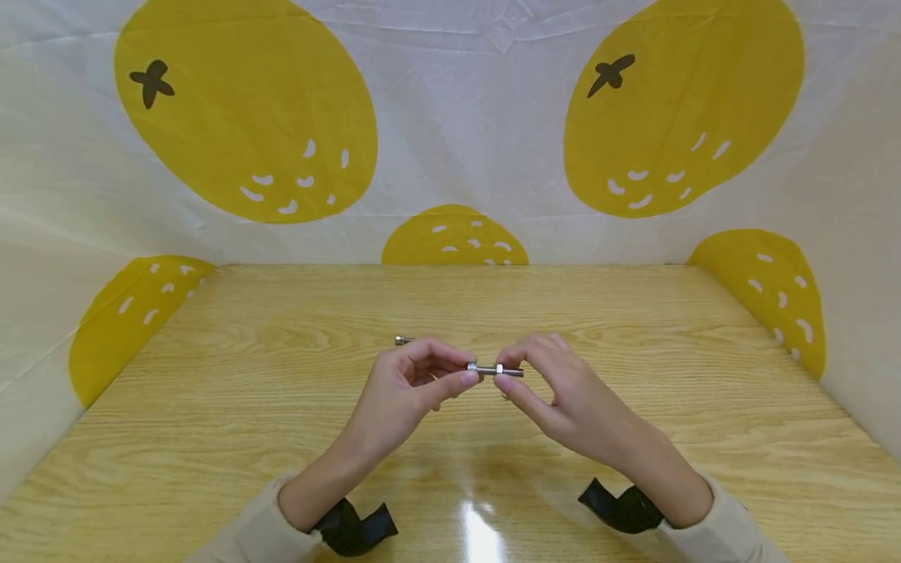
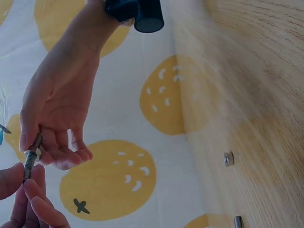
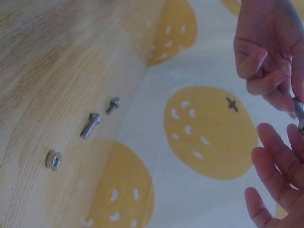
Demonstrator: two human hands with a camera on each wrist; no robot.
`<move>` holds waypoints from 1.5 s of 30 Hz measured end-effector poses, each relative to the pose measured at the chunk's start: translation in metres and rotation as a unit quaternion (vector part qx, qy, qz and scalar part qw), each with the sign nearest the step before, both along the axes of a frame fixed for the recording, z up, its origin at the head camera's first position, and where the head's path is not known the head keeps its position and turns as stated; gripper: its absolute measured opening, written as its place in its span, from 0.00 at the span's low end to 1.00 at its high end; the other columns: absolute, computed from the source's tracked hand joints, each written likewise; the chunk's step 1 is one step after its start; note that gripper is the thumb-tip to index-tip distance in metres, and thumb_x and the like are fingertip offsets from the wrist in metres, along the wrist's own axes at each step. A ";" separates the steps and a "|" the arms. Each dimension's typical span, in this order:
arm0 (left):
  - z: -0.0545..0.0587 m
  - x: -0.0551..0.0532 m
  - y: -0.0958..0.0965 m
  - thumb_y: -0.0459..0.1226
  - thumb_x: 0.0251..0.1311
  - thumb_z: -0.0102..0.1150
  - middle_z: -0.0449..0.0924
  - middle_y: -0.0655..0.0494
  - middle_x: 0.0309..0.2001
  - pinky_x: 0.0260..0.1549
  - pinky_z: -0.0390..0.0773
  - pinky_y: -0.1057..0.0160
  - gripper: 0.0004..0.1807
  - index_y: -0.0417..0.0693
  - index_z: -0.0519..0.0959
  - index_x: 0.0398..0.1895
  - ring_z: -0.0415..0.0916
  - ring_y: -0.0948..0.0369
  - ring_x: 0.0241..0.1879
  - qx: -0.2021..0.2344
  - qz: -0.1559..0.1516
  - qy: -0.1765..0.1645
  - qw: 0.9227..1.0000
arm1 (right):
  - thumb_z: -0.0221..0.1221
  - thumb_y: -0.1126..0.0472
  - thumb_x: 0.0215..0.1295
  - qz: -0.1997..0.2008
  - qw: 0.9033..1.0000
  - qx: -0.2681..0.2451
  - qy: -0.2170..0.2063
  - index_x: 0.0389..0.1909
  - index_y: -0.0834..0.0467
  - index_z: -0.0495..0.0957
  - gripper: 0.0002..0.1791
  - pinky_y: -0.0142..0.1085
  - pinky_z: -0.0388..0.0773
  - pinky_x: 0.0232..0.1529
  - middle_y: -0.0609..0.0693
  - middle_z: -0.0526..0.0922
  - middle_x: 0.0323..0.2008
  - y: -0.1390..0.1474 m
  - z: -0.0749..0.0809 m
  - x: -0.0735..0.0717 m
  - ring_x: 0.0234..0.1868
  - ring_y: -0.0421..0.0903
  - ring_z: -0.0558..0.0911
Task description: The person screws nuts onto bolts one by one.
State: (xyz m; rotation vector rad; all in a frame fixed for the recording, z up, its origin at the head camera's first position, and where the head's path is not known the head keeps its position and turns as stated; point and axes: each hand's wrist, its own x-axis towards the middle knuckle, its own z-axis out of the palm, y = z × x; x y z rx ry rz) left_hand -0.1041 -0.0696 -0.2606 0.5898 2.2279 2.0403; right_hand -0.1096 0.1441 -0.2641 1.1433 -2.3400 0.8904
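- Sleeves (image 1: 725, 520), pale, end at both wrists, where black straps (image 1: 355, 530) hang.
- The left hand (image 1: 401, 395) pinches the head of a metal bolt (image 1: 486, 371) between thumb and fingers.
- The right hand (image 1: 580, 395) holds thumb and forefinger at the nut (image 1: 500, 369) threaded partway along it.
- Bolt and nut lie about level between the hands, above the wooden table (image 1: 246, 422).
- On the table, the right wrist view shows a loose nut (image 3: 54, 160) and two loose bolts (image 3: 90, 126).
- Behind hangs white cloth (image 1: 450, 117) printed with yellow fruit.
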 end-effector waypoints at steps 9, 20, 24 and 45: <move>0.000 0.001 0.002 0.37 0.55 0.64 0.82 0.51 0.37 0.25 0.73 0.70 0.09 0.45 0.81 0.39 0.76 0.62 0.29 0.001 0.001 -0.002 1.000 | 0.52 0.59 0.68 -0.023 0.999 0.007 -0.025 0.39 0.49 0.75 0.04 0.35 0.69 0.44 0.36 0.76 0.36 0.000 0.001 0.001 0.42 0.36 0.72; 0.000 -0.001 -0.001 0.38 0.56 0.63 0.82 0.51 0.38 0.23 0.73 0.69 0.09 0.46 0.81 0.40 0.76 0.62 0.29 -0.004 0.006 0.002 1.000 | 0.57 0.56 0.64 0.014 0.997 -0.028 0.065 0.46 0.57 0.73 0.12 0.32 0.72 0.42 0.43 0.77 0.40 -0.002 0.002 -0.001 0.41 0.40 0.73; 0.000 -0.001 0.000 0.38 0.56 0.64 0.82 0.51 0.37 0.24 0.73 0.69 0.10 0.46 0.81 0.40 0.76 0.61 0.29 -0.003 0.003 -0.005 1.000 | 0.55 0.56 0.66 0.018 0.997 -0.027 0.067 0.44 0.56 0.72 0.10 0.30 0.71 0.42 0.43 0.77 0.39 -0.002 0.001 -0.001 0.41 0.39 0.72; -0.001 0.001 0.002 0.37 0.56 0.63 0.81 0.52 0.37 0.25 0.73 0.69 0.10 0.44 0.80 0.40 0.76 0.62 0.29 -0.009 -0.002 -0.002 1.000 | 0.57 0.55 0.65 -0.034 0.999 0.014 -0.025 0.44 0.50 0.76 0.09 0.33 0.69 0.40 0.37 0.77 0.37 0.000 0.001 0.003 0.42 0.36 0.70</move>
